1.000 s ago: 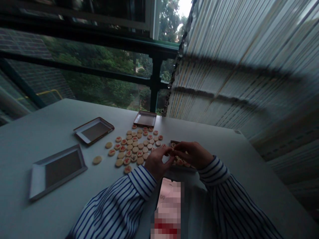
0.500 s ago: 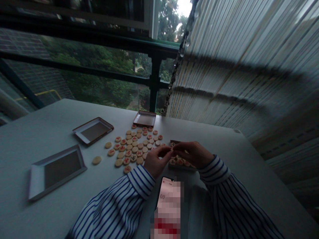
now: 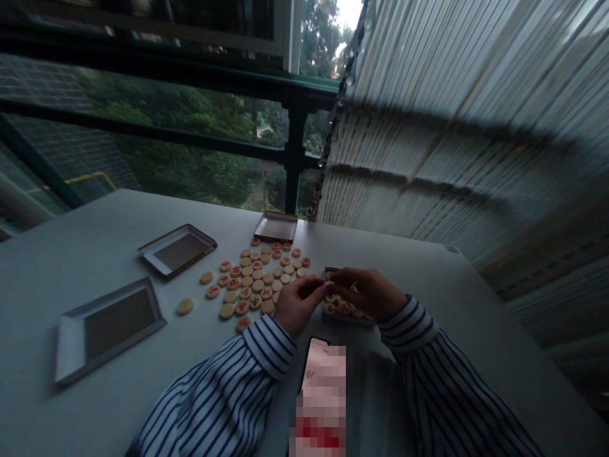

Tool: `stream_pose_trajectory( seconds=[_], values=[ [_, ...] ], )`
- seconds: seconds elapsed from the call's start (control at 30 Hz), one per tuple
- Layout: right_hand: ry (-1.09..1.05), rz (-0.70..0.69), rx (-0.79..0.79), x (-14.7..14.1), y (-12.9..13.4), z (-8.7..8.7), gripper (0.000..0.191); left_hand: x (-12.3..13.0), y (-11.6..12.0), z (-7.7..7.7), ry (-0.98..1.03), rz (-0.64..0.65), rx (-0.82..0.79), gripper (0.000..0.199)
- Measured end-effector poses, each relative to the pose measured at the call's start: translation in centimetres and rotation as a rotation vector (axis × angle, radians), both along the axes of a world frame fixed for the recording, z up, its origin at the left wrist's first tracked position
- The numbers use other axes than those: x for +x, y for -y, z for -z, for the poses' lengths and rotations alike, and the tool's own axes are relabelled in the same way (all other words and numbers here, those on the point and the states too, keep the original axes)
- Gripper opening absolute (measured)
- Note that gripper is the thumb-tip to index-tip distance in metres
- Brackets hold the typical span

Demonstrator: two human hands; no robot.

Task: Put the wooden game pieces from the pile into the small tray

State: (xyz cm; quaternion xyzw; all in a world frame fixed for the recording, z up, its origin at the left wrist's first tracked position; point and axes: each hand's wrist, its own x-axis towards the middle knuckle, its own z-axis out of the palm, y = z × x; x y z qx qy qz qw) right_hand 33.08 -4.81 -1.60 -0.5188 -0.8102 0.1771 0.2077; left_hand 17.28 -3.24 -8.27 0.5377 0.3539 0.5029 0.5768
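My left hand (image 3: 295, 306) and my right hand (image 3: 370, 293) meet fingertip to fingertip over the near box. A small pale xiangqi piece (image 3: 328, 283) shows between their pinched fingers, mostly covered. Beneath my right hand is a shallow open box (image 3: 349, 322) holding round xiangqi pieces (image 3: 343, 308) with red and dark characters; the hand hides part of it. Left of it, many loose xiangqi pieces (image 3: 257, 286) lie spread on the white table (image 3: 209, 355), some showing red or black characters, others plain side up.
Three shallow rectangular trays or lids stand around the loose pieces: a grey one (image 3: 155, 304) at left, a brown-rimmed one (image 3: 153, 245) behind it, another (image 3: 276, 238) at the back. A phone (image 3: 314, 355) lies in front of me. Vertical blinds (image 3: 428, 146) hang at right.
Almost nothing differs. Both hands keep their pinch at the same spot, with only a slight shift of the fingers.
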Motion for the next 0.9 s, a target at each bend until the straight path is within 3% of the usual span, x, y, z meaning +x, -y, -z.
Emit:
stream_pose_trajectory(
  seconds=[0.47, 0.9],
  values=[
    [-0.031, -0.017, 0.017, -0.3, 0.1, -0.2, 0.015, -0.2, 0.1, -0.6, 0.031, 0.051, -0.066, 0.022],
    [0.001, -0.055, 0.081, -0.2, -0.1, -0.1, 0.016, -0.2, 0.1, -1.2, 0.135, 0.023, -0.276, 0.032]
  ],
)
